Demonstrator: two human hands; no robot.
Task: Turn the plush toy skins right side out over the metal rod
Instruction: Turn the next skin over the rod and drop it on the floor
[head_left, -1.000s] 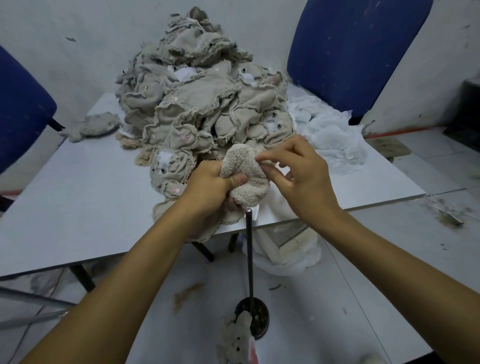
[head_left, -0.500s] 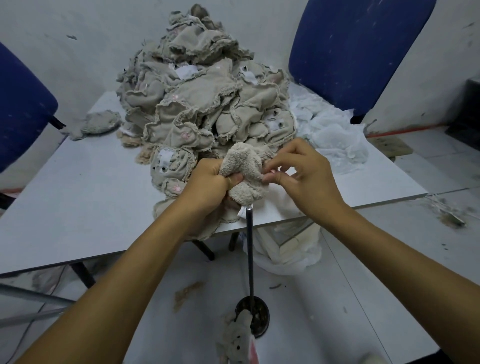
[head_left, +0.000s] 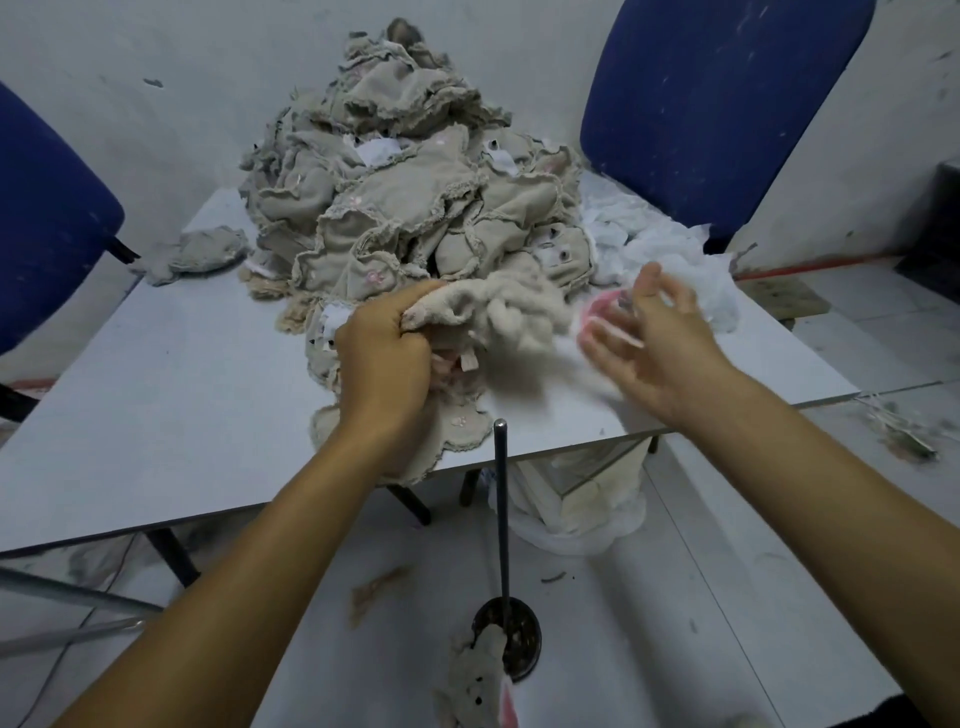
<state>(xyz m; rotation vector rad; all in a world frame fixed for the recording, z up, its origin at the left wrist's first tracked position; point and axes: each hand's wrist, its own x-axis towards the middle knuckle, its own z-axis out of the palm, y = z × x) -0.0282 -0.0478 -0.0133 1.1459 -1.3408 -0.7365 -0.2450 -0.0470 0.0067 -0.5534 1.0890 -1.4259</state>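
A fluffy cream plush skin (head_left: 498, 312) is gripped at one end by the left hand (head_left: 384, 358), fingers curled tight round it, above the near edge of the white table (head_left: 156, 415). The skin is held clear of the metal rod (head_left: 501, 514), whose bare tip is seen just below, standing up from a round base (head_left: 511, 636) on the floor. The right hand (head_left: 649, 343) is blurred, fingers spread, just beside the skin's loose end. A heap of beige skins (head_left: 405, 208) is piled behind.
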